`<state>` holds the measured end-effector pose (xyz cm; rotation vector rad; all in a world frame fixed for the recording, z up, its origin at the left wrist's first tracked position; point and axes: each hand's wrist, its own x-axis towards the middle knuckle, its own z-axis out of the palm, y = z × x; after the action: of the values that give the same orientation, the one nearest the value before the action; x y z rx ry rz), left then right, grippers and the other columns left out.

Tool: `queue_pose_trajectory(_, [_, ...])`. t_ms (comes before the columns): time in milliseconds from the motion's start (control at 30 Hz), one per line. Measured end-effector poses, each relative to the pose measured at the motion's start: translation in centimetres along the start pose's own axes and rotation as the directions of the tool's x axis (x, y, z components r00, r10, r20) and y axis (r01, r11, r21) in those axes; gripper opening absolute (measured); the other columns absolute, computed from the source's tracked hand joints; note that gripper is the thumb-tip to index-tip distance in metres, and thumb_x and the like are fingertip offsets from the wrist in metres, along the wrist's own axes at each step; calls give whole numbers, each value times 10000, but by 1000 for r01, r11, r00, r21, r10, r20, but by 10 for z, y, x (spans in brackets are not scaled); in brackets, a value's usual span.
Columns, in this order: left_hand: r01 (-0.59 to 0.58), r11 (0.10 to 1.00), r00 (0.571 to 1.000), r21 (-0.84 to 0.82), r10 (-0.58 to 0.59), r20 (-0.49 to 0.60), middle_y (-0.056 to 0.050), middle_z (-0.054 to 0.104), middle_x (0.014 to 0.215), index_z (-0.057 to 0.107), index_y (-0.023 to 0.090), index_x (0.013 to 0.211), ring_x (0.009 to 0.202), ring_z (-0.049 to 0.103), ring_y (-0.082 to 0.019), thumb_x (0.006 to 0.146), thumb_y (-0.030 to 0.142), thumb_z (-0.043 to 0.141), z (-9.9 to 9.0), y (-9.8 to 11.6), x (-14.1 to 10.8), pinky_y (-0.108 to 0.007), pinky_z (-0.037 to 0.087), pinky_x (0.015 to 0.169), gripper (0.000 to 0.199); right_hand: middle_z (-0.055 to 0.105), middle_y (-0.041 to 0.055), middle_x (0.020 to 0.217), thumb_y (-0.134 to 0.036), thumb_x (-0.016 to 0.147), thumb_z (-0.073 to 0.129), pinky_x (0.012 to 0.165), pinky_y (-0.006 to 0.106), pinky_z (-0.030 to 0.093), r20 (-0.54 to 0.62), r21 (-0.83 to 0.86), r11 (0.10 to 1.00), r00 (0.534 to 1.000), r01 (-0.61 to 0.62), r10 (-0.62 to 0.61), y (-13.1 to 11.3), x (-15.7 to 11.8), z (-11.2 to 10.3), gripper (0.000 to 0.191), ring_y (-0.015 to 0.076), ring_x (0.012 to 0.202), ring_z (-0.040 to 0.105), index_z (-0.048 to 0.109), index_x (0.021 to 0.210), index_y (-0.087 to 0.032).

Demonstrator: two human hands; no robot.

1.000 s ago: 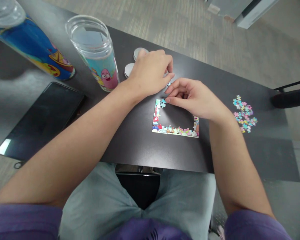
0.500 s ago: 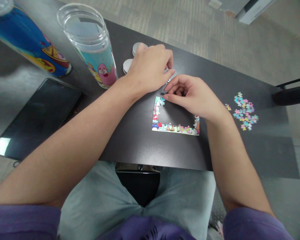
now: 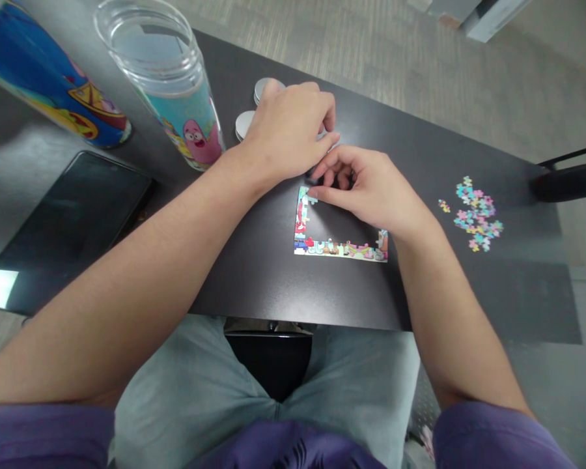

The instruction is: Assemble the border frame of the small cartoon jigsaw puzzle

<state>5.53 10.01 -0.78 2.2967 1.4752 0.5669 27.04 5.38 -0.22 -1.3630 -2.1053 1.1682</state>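
A jigsaw puzzle border lies on the dark table, its left side, bottom row and lower right corner showing. My right hand is over its upper part, hiding the top and much of the right side. The right thumb tip meets the upper left corner, with the other fingers curled close to it. Just beyond the border, my left hand rests palm down with bent fingers, its thumb pointing at the right fingertips. Whatever either hand pinches is hidden.
Loose puzzle pieces are heaped on the right. White round discs sit beside my left wrist. A clear cartoon tumbler, a blue printed container and a black tablet-like device stand or lie left. A dark cylindrical object is far right.
My right hand has shifted slightly left, and its thumb now covers more of the border's upper left corner. My left hand barely moves. The whole view has shifted a little.
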Motion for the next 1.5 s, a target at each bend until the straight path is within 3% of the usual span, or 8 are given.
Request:
queue_pose_trajectory(133, [4,1000,1000,-8,-4,4,-70,911,1549,936,351,1333,1481,768,-410,1146,514,669,0,-2,2,-722,435,1422,364,767,0,973,-388,1008,1055,849,465,489,-85,10,999,996,39,-38,-1,-4,-13,260,240,824,593,807,1045,-318])
queue_pose_trajectory(267, [-25,993,999,-118,21,-32,-46,966,1236,967,545,1232,1537,734,-539,1011,654,716,6,-9,7,-799,475,1299,351,800,51,921,-539,981,1121,804,488,443,-388,-48,989,910,138,-145,8,-20,-49,390,262,811,577,813,873,-327])
queue_pose_trajectory(300, [-32,991,999,-132,28,-32,-49,964,1194,968,563,1236,1532,733,-548,1001,675,710,7,-11,7,-800,482,1283,367,814,54,938,-503,982,1124,820,494,439,-390,-67,993,914,96,-115,13,-25,-59,360,261,827,581,832,872,-324])
queue_pose_trajectory(500, [-18,976,999,-217,25,30,-68,955,1187,967,540,1277,1554,696,-553,974,708,769,10,-15,7,-770,489,1241,399,780,29,862,-477,952,1152,786,493,474,-199,-211,969,976,-129,86,42,-46,-92,272,253,792,586,940,1009,-318])
queue_pose_trajectory(833, [13,995,999,-100,-9,35,-62,939,1390,944,413,1317,1490,696,-470,1102,658,646,8,-9,2,-737,318,1385,442,817,71,1047,-525,914,1197,907,564,601,-114,-133,986,990,-102,87,47,-37,-83,345,335,996,658,893,997,-383])
queue_pose_trajectory(967, [-8,995,1000,-104,11,24,-66,941,1311,957,473,1291,1475,694,-511,1053,748,690,10,-12,5,-737,372,1296,451,800,58,940,-559,928,1171,833,547,583,-63,-104,984,988,-145,139,47,-36,-83,386,319,920,661,843,960,-359])
queue_pose_trajectory(1200, [-70,997,996,12,69,51,-18,924,1273,933,432,1413,1356,674,-415,1158,800,503,9,-17,6,-687,415,1212,621,798,65,961,-424,866,1197,735,484,558,-33,-38,989,989,-142,141,47,-34,-83,383,278,855,584,882,1065,-333])
queue_pose_trajectory(1500, [-76,991,997,-111,76,-3,-103,946,1246,982,479,1283,1442,736,-548,1038,706,680,17,-28,13,-746,491,1193,450,802,54,881,-568,880,1189,723,461,546,-17,-50,993,994,-107,107,52,-35,-86,377,262,816,610,913,951,-322])
